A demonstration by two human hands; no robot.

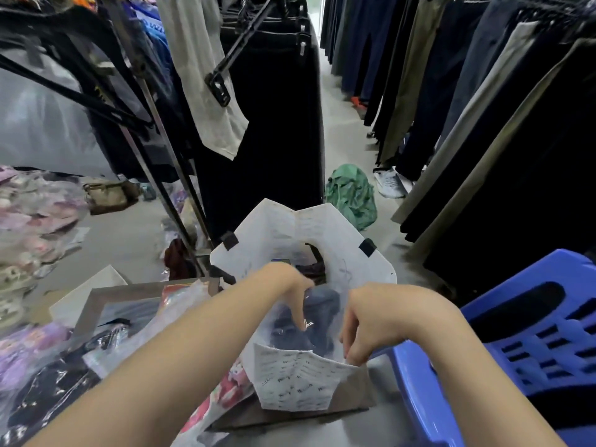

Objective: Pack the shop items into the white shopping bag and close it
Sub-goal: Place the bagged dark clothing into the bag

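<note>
Two hands in one white bag

Both bare forearms reach forward from the bottom edge toward 12 o'clock. The left hand is bent down at the wrist, its fingers pointing toward 6 o'clock and partly curled. The right hand is beside it at 3 o'clock, also bent down, fingertips pinched together. The two hands are near but apart.
</note>
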